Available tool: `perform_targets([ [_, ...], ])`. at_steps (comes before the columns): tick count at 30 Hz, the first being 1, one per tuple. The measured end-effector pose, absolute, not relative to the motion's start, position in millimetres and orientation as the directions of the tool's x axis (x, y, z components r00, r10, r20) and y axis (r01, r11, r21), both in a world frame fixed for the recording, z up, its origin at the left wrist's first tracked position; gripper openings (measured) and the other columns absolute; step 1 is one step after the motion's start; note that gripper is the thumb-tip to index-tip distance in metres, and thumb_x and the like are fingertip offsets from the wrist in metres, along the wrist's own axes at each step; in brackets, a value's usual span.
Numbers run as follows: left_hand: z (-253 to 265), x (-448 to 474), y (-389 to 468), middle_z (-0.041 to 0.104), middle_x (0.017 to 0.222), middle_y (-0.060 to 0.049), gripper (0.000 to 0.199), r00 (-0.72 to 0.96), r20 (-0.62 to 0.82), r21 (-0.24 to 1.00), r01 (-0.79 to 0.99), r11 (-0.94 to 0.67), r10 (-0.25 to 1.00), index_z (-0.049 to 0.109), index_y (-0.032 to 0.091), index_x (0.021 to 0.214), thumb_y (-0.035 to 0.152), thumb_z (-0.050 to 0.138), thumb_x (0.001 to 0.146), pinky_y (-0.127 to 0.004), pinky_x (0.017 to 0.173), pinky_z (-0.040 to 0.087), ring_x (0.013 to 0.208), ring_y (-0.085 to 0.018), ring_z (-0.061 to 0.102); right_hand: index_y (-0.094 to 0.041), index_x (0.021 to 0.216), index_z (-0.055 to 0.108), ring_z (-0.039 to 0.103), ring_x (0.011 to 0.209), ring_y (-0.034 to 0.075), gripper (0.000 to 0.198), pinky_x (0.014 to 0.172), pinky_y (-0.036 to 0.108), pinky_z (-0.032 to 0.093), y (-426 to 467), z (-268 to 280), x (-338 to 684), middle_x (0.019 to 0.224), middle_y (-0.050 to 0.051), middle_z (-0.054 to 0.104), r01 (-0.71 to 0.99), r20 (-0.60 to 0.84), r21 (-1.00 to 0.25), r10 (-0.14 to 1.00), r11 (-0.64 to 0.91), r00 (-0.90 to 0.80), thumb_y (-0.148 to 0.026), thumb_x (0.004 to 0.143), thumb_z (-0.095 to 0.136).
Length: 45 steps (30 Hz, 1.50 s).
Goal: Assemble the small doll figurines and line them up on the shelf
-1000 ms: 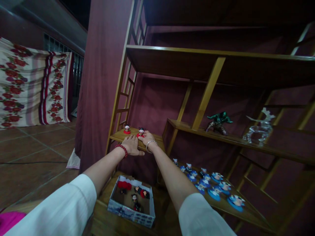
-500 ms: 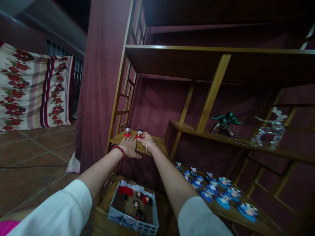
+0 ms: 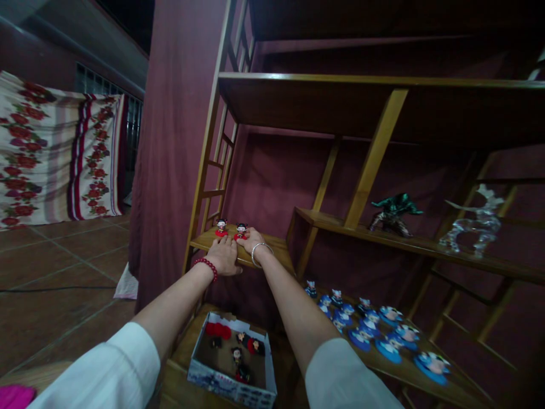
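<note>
Standing upright on the wooden shelf (image 3: 206, 238), against the fingertips of the right hand (image 3: 255, 241): a small figurine (image 3: 241, 228) on a red base. At the right hand, thumb and bent fingers touching around the near side of that base; cannot tell whether truly pinching, with the far side hidden. At the left hand (image 3: 224, 257), palm down over the shelf's front edge, fingers stretched forward, thumb out, nothing in the grasp. Just past the left fingertips, a second figurine (image 3: 221, 227) of like kind. Below both hands, an open box (image 3: 225, 385) with more figurines (image 3: 237, 357) inside.

Looks light and stiff, probably hard plastic, perhaps slightly slippery. Likely weakest at the thin knobs on the head. Best taken low, by the base rim, between thumb and forefinger; avoid pushing high on the large head, for fear of tipping.
</note>
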State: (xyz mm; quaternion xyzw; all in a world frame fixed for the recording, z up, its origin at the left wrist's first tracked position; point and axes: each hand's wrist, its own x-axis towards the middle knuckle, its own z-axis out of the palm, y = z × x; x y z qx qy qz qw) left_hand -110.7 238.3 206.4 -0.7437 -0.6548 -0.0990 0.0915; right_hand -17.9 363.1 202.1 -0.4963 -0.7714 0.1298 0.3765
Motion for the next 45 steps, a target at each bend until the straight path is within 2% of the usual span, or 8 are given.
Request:
perform_targets([
  [8, 208.6, -109.4, 236.3, 0.025, 0.14, -0.023, 0.085, 0.121, 0.249, -0.026, 0.993, -0.118, 0.961, 0.028, 0.005, 0.131, 0.052, 0.054, 0.065, -0.045, 0.103, 0.018, 0.13, -0.033, 0.02, -0.018, 0.09, 0.057, 0.062, 0.076, 0.014, 0.033, 0.069, 0.023, 0.046, 369.1, 197.3, -19.2, 0.086, 0.003, 0.066, 0.657, 0.461, -0.589, 0.863, 0.471, -0.205, -0.025, 0.06, 0.071],
  [13, 208.8, -109.5, 238.0, 0.027, 0.139, -0.022, 0.085, 0.123, 0.242, -0.014, 0.992, -0.123, 0.963, 0.028, 0.008, 0.131, 0.053, 0.054, 0.063, -0.047, 0.102, 0.018, 0.13, -0.033, 0.02, -0.017, 0.09, 0.057, 0.062, 0.076, 0.015, 0.035, 0.069, 0.024, 0.046, 368.2, 197.4, -20.0, 0.085, 0.004, 0.066, 0.651, 0.459, -0.598, 0.866, 0.467, -0.199, -0.028, 0.06, 0.07],
  [21, 208.2, -110.9, 241.2, 0.024, 0.142, -0.02, 0.088, 0.125, 0.215, -0.004, 0.992, -0.127, 0.969, 0.026, 0.009, 0.133, 0.054, 0.053, 0.062, -0.047, 0.102, 0.017, 0.131, -0.032, 0.017, -0.016, 0.091, 0.057, 0.062, 0.078, 0.015, 0.034, 0.071, 0.024, 0.046, 370.3, 196.6, -21.4, 0.087, 0.005, 0.067, 0.644, 0.436, -0.622, 0.88, 0.446, -0.188, -0.023, 0.06, 0.07],
  [29, 208.1, -112.4, 245.7, 0.023, 0.143, -0.017, 0.084, 0.131, 0.199, 0.005, 0.991, -0.135, 0.971, 0.025, 0.014, 0.133, 0.047, 0.052, 0.061, -0.049, 0.102, 0.018, 0.132, -0.032, 0.016, -0.016, 0.087, 0.058, 0.062, 0.076, 0.013, 0.031, 0.071, 0.023, 0.047, 373.2, 194.5, -21.3, 0.085, 0.004, 0.067, 0.615, 0.461, -0.635, 0.868, 0.468, -0.184, -0.02, 0.059, 0.07],
  [34, 208.9, -112.1, 246.6, 0.02, 0.144, -0.016, 0.081, 0.116, 0.173, 0.004, 0.993, -0.119, 0.978, 0.026, 0.012, 0.134, 0.04, 0.051, 0.062, -0.048, 0.102, 0.018, 0.132, -0.031, 0.015, -0.014, 0.09, 0.058, 0.062, 0.077, 0.014, 0.032, 0.072, 0.025, 0.047, 374.6, 193.3, -21.1, 0.087, 0.005, 0.066, 0.623, 0.463, -0.627, 0.867, 0.468, -0.186, -0.022, 0.061, 0.068],
  [37, 208.5, -111.8, 246.2, 0.023, 0.143, -0.017, 0.082, 0.116, 0.19, -0.001, 0.993, -0.118, 0.975, 0.027, 0.011, 0.133, 0.04, 0.052, 0.061, -0.048, 0.102, 0.019, 0.131, -0.032, 0.017, -0.015, 0.09, 0.058, 0.062, 0.078, 0.015, 0.034, 0.07, 0.025, 0.047, 373.3, 194.4, -20.7, 0.086, 0.005, 0.067, 0.594, 0.436, -0.665, 0.881, 0.454, -0.185, -0.025, 0.06, 0.069],
  [41, 207.2, -112.0, 245.8, 0.025, 0.142, -0.017, 0.084, 0.123, 0.212, -0.018, 0.992, -0.122, 0.97, 0.025, 0.009, 0.134, 0.039, 0.052, 0.06, -0.046, 0.103, 0.019, 0.131, -0.031, 0.019, -0.015, 0.089, 0.059, 0.063, 0.079, 0.014, 0.027, 0.068, 0.022, 0.047, 372.7, 195.8, -20.4, 0.089, 0.006, 0.067, 0.539, 0.421, -0.724, 0.895, 0.431, -0.151, -0.027, 0.066, 0.064],
  [45, 206.8, -112.6, 245.6, 0.021, 0.144, -0.015, 0.087, 0.128, 0.209, -0.011, 0.992, -0.129, 0.969, 0.019, 0.011, 0.137, 0.039, 0.05, 0.062, -0.047, 0.104, 0.018, 0.131, -0.031, 0.017, -0.014, 0.089, 0.059, 0.063, 0.075, 0.013, 0.023, 0.065, 0.021, 0.048, 375.2, 195.7, -21.8, 0.087, 0.007, 0.067, 0.519, 0.445, -0.725, 0.883, 0.453, -0.15, -0.027, 0.07, 0.06],
])
